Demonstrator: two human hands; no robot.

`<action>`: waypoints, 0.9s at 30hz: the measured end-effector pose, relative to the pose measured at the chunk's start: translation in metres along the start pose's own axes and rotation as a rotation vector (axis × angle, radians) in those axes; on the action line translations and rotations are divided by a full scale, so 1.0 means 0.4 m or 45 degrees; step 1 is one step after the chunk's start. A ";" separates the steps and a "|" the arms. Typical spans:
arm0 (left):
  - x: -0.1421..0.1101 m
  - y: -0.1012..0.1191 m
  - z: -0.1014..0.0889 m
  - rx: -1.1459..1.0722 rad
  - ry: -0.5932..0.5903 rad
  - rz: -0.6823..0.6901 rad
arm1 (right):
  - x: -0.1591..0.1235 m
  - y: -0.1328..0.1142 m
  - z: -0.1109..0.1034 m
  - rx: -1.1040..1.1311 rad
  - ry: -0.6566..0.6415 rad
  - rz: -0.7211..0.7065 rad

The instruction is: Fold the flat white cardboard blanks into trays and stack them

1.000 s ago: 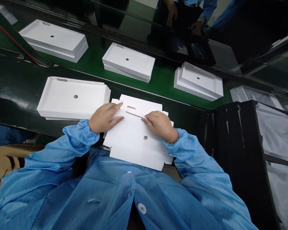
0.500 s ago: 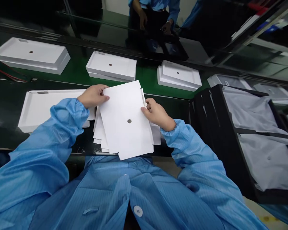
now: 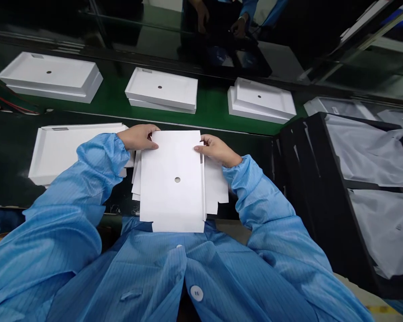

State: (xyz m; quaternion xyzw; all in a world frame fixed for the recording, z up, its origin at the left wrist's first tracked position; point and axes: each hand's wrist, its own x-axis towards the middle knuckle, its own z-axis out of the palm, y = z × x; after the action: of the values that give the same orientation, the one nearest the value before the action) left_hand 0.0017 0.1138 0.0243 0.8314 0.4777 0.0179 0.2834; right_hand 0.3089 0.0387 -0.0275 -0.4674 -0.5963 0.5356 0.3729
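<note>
A flat white cardboard sheet (image 3: 171, 197) with a round hole and cut tabs is held between my two hands. My left hand (image 3: 139, 137) pinches its upper left edge, thumb on top. At the upper right edge, my right hand (image 3: 218, 150) grips it the same way, its other fingers partly hidden. Beneath lie more loose white sheets (image 3: 217, 183), fanned out and partly covered. Left of them a shallow white cardboard tray (image 3: 70, 150) rests on the dark bench, partly hidden by my left forearm.
Stacked white trays (image 3: 50, 76) sit along the green strip (image 3: 211, 105) behind the bench. At right stands a black case (image 3: 309, 214) with grey-white wrapped items (image 3: 383, 223). A person's hands (image 3: 238, 27) appear at the top, perhaps through or in a glossy panel.
The cardboard sheet has turned from tilted to nearly upright and come slightly lower, towards my body. Both hands still grip it. My right hand now sits closer to its top corner.
</note>
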 end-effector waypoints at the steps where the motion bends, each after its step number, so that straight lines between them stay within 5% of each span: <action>1: -0.004 -0.002 0.007 0.038 0.027 -0.001 | 0.008 0.004 -0.002 0.018 -0.026 0.001; 5: -0.007 -0.007 0.040 0.174 0.114 -0.013 | 0.045 0.026 -0.005 -0.072 -0.078 0.043; 9: -0.005 -0.020 0.076 0.309 0.150 0.059 | 0.061 0.038 0.011 -0.525 0.044 -0.010; 13: -0.032 -0.018 0.116 0.497 0.196 0.308 | 0.030 0.016 0.034 -1.148 0.077 -0.240; 16: -0.075 0.002 0.137 0.615 0.146 0.439 | -0.016 -0.011 0.050 -1.488 -0.139 -0.452; 20: -0.122 0.042 0.151 0.703 0.063 0.376 | -0.052 -0.038 0.069 -1.705 -0.414 -0.428; 27: -0.091 0.098 0.172 0.788 0.032 0.250 | -0.013 -0.054 0.103 -1.808 -0.395 -0.385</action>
State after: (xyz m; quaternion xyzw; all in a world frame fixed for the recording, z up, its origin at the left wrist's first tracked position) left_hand 0.0335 0.0384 -0.0055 0.9200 0.3813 -0.0906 0.0081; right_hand 0.2679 0.0221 -0.0121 -0.4278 -0.9027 0.0237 -0.0381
